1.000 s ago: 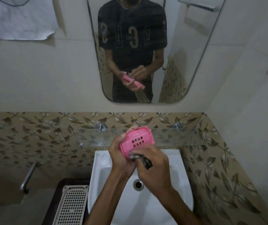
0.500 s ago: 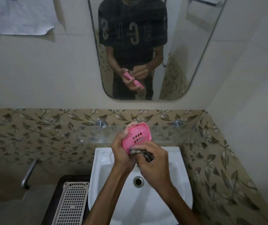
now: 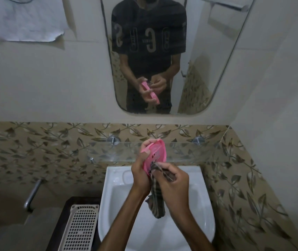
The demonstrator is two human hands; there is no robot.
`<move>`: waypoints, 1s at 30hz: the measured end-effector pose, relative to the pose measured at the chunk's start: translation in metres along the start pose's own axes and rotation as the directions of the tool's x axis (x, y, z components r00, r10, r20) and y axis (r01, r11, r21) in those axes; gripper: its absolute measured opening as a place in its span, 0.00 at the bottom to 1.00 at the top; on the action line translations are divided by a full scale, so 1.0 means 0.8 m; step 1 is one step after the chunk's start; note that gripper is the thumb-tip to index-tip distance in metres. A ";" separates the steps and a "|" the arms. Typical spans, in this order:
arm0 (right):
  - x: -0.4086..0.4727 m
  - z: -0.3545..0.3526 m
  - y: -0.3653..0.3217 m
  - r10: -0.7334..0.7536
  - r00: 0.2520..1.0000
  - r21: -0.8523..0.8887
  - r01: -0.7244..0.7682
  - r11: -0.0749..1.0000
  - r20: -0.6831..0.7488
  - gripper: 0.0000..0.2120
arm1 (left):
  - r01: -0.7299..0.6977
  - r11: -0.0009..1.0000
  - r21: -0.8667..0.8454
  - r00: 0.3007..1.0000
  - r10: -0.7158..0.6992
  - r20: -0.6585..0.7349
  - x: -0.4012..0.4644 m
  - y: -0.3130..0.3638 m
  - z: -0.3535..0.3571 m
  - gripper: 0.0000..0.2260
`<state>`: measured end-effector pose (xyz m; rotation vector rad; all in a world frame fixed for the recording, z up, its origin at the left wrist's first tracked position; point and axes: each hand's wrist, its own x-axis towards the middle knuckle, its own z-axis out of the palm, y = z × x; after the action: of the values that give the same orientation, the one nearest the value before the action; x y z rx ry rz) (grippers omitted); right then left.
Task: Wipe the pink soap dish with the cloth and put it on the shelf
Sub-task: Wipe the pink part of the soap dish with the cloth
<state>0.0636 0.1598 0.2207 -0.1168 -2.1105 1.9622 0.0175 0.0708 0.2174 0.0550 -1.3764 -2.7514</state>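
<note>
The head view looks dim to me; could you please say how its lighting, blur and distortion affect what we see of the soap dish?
Head view: dim, soft light with no harsh glare; the pink soap dish stays readable, its slots slightly smeared. Head view: wide-angle bending curves the mirror edges and the glass shelf. Head view: the striped cloth is dark and low in contrast against the sink.

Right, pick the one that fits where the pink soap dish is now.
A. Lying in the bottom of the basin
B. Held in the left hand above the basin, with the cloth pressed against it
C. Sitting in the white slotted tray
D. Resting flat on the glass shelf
B: the left hand grips the pink soap dish tilted up over the basin, while the right hand pinches the cloth against its lower edge; the glass shelf is behind it.
</note>
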 end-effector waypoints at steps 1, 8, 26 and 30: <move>-0.006 0.005 -0.001 0.011 1.000 0.053 -0.011 0.999 0.008 0.19 | -0.004 0.999 0.039 1.000 0.004 -0.019 0.000 0.000 0.002 0.22; -0.026 0.011 0.006 -0.084 0.995 0.087 0.080 0.993 0.046 0.15 | 0.021 0.994 0.111 0.994 -0.008 -0.113 -0.003 -0.008 -0.005 0.22; 0.026 -0.055 0.007 -0.466 0.764 -0.231 0.601 0.765 0.447 0.14 | 0.484 0.870 -0.098 0.875 -0.483 0.035 0.020 0.045 -0.011 0.28; 0.028 -0.053 0.001 -0.418 0.846 -0.278 0.510 0.814 0.331 0.13 | 0.416 0.909 -0.033 0.909 -0.416 -0.001 0.019 0.029 -0.010 0.27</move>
<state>0.0521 0.2065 0.2251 0.5736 -2.3455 1.3488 0.0037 0.0494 0.2308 0.4045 -1.4640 -3.1050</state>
